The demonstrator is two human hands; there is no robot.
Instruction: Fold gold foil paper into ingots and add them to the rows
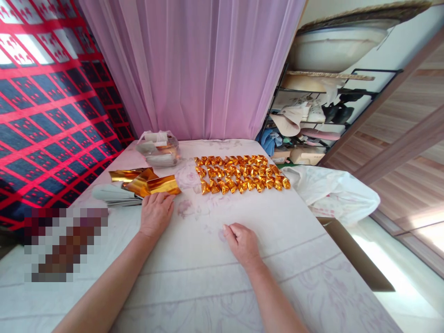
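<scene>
Partly hidden left hand fingers under gold foil sheet, right hand fingers curled empty, grip unclear.

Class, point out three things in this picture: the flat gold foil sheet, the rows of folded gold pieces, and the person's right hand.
gold foil sheet (163,185), head view, its shiny top face.
folded gold pieces (241,173), head view, middle of the rows.
right hand (243,241), head view, back of the hand.

A white floral-print cloth is covering the table, carrying rows of folded gold ingots, gold foil sheets, a clear plastic bag and both hands.
</scene>
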